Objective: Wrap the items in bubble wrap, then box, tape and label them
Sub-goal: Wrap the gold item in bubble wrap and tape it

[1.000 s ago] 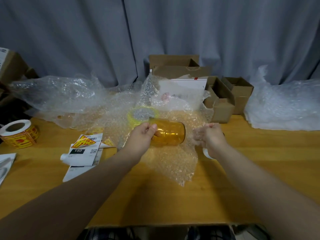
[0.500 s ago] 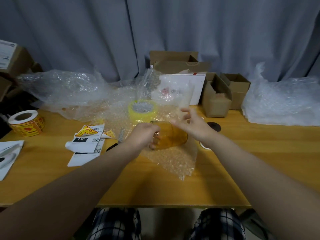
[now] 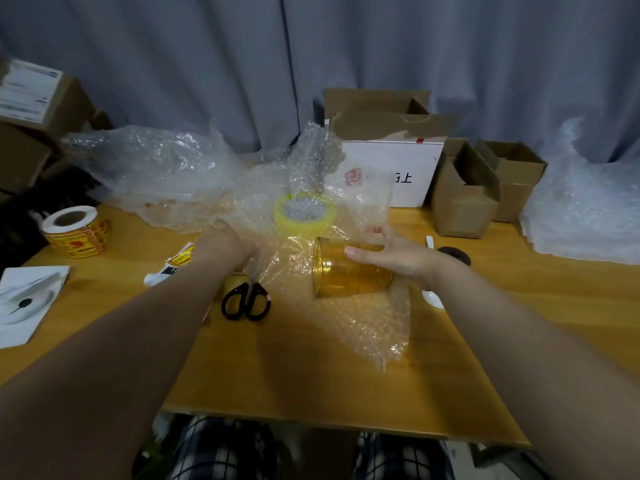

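On the head camera, the only feed I have, the amber jar (image 3: 349, 271) lies on its side near the middle of the wooden table (image 3: 294, 375). It is a clear, smooth-walled cylinder with its open mouth turned to the left. It rests on a crinkled sheet of bubble wrap (image 3: 367, 327) whose near corner trails toward the table's front edge. The right hand (image 3: 398, 254) grips the jar, with the thumb laid flat along its upper wall and the fingers curled behind it, where a flap of the wrap stands up against them. The left hand (image 3: 232, 245) reaches into the left side of the same sheet. The film veils its fingers, so I cannot tell whether they grasp the wrap or just press on it. Just beside that wrist lie scissors (image 3: 246, 303) with glossy black loop handles, their blades running under the wrap. Beyond the jar, a yellow tape roll (image 3: 304, 218) shows through the bubbled film. To the far left stands a roll of yellow-and-red stickers (image 3: 78, 232) on a white core, with loose printed labels (image 3: 178, 259) between it and the left hand. At the back are a white carton (image 3: 394, 174) with torn brown flaps and two small open cardboard boxes (image 3: 464, 202). More bubble wrap is heaped at the far right (image 3: 585, 209).
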The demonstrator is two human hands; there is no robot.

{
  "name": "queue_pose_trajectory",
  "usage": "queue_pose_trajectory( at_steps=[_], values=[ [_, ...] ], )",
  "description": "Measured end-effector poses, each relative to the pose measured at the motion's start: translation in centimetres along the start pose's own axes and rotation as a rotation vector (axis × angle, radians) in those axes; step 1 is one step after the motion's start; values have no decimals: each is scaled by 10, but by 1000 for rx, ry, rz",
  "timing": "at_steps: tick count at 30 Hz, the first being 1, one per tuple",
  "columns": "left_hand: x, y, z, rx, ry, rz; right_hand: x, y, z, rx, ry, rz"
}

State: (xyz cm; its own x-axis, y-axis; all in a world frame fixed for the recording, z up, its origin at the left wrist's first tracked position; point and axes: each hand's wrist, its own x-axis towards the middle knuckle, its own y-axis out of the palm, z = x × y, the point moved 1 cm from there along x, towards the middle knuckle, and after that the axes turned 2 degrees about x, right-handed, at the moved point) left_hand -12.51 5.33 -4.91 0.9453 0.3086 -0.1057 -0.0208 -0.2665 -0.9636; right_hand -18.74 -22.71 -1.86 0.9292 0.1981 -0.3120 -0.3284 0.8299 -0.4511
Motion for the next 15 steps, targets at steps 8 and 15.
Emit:
queue_pose_trajectory(
  at_steps=[8,15],
  values=[
    [15,-7,3,-201,274,-147,-11,2,-8,-28,-72,27],
    [-11,-34,-17,-507,509,-452,-18,8,-9,-98,-153,7]
  ],
)
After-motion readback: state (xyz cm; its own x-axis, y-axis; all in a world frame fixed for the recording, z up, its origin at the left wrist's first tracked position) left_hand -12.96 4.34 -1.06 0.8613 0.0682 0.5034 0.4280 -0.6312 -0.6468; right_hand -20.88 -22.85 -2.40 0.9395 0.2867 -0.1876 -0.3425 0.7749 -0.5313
